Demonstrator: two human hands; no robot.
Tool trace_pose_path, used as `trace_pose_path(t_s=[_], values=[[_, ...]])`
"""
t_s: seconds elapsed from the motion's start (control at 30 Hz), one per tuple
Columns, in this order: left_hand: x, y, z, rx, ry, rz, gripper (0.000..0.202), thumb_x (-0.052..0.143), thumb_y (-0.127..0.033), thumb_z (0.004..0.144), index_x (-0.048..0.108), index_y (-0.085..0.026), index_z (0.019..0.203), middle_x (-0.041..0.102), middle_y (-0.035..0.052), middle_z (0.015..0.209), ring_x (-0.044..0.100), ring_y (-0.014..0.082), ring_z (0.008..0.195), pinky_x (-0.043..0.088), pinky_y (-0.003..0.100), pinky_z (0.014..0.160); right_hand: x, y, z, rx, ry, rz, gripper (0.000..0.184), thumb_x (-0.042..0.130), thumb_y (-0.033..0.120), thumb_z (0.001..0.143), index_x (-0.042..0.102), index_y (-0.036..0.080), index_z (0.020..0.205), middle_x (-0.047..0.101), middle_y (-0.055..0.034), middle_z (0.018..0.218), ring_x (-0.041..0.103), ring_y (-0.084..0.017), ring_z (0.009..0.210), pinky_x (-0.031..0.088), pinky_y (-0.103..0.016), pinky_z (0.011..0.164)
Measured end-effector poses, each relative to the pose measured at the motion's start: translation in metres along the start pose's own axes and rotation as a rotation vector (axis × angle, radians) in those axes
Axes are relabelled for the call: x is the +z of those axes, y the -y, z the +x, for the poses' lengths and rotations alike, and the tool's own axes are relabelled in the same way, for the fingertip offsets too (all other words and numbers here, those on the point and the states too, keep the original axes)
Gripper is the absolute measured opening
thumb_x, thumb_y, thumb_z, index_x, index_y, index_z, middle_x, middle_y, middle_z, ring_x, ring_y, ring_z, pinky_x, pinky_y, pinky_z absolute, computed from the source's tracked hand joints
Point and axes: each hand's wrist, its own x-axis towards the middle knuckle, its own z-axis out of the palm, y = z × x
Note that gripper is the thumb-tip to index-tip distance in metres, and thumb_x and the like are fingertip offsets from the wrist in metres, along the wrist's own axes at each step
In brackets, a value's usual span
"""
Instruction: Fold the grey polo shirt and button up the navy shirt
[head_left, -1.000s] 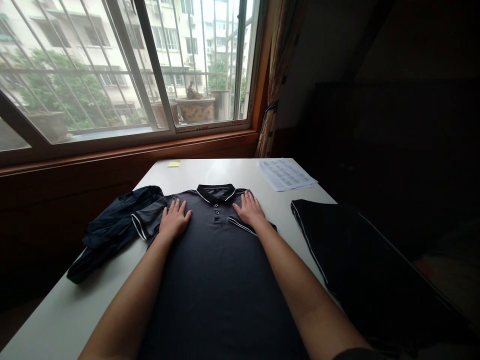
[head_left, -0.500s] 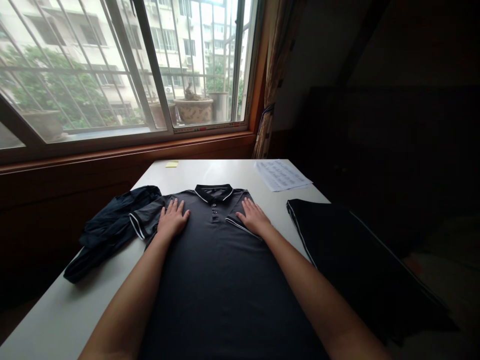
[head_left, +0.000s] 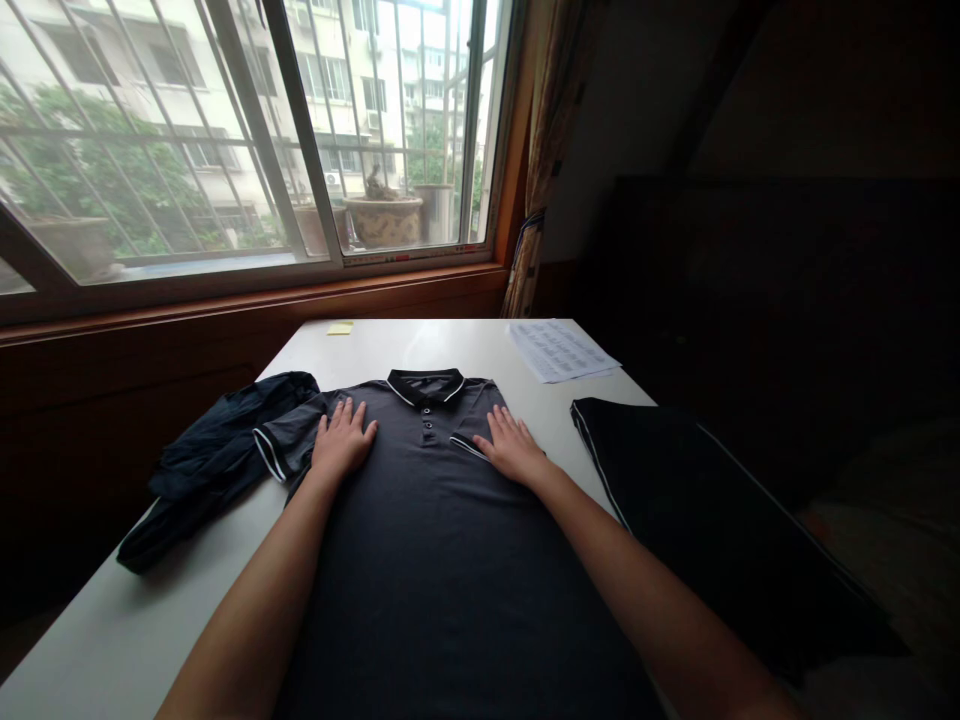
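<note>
White table (head_left: 420, 345) bears polo shirt (head_left: 427, 530), bunched garment (head_left: 232, 445), flat garment (head_left: 697, 505), papers (head_left: 561, 350), note (head_left: 340, 328).

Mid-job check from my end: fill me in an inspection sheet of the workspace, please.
Surface: white table, bare parts showing around the garments.
Job's things: dark polo shirt, collar away from the person; left-hand sleeve out sideways, right-hand sleeve turned inward; hem out of view.
Clutter: rumpled dark garment on the left, dark cloth on the right, printed papers and yellow note at the far end.
Hands: left hand and right hand flat on the shirt, fingers extended.
Cables: nothing seen.
Surroundings: barred window, potted plant outside, tied curtain; right side too dark to inspect.
</note>
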Motion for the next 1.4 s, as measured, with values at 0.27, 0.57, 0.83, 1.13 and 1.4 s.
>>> trace_pose_path(t_s=[0.27,0.57,0.83,1.13,1.4], values=[[-0.003,-0.002,-0.001,-0.002,-0.004,0.02,0.069,0.019,-0.06,0.096,0.028,-0.023,0.154,0.019,0.0086,0.163,0.014,0.0266,0.151,0.016,0.051,0.119,0.005,0.01,0.057,0.092,-0.078,0.004,0.079,0.021,0.06,0.097,0.02,0.006,0.155,0.012,-0.0137,0.163,0.008,-0.026,0.151,0.005,-0.045,0.121],[-0.002,-0.001,0.027,-0.1,0.0,-0.009,0.072,0.02,-0.06,0.095,0.032,-0.018,0.153,0.022,0.0116,0.162,0.018,0.0294,0.15,0.019,0.056,0.118,0.007,0.003,0.078,0.117,-0.138,0.004,0.079,0.025,0.061,0.096,0.024,0.008,0.154,0.016,-0.0139,0.163,0.013,-0.026,0.15,0.009,-0.046,0.12],[-0.005,-0.02,0.045,0.002,-0.131,-0.019,0.058,0.028,-0.034,0.097,0.036,-0.011,0.15,0.032,0.0141,0.158,0.017,0.0317,0.149,0.012,0.056,0.12,0.002,0.014,0.072,0.009,-0.265,-0.036,0.058,0.03,0.031,0.098,0.035,0.004,0.149,0.023,-0.0149,0.161,0.014,-0.026,0.15,0.005,-0.045,0.121],[0.005,-0.026,0.072,0.133,-0.01,-0.056,0.059,0.025,-0.042,0.099,0.033,-0.019,0.152,0.028,0.0052,0.161,0.024,0.0248,0.148,0.022,0.047,0.12,0.003,0.023,0.101,-0.079,-0.164,-0.027,0.061,0.03,0.038,0.098,0.036,0.004,0.149,0.03,-0.0133,0.159,0.024,-0.022,0.147,0.015,-0.036,0.121],[0.01,-0.015,0.088,0.044,0.08,-0.063,0.072,0.016,-0.06,0.096,0.02,-0.021,0.156,0.012,0.0026,0.164,0.01,0.0248,0.152,0.013,0.052,0.121,0.003,0.01,0.121,-0.003,-0.075,-0.018,0.071,0.029,0.052,0.097,0.022,0.011,0.155,0.015,-0.0076,0.163,0.013,-0.021,0.15,0.006,-0.044,0.122]])
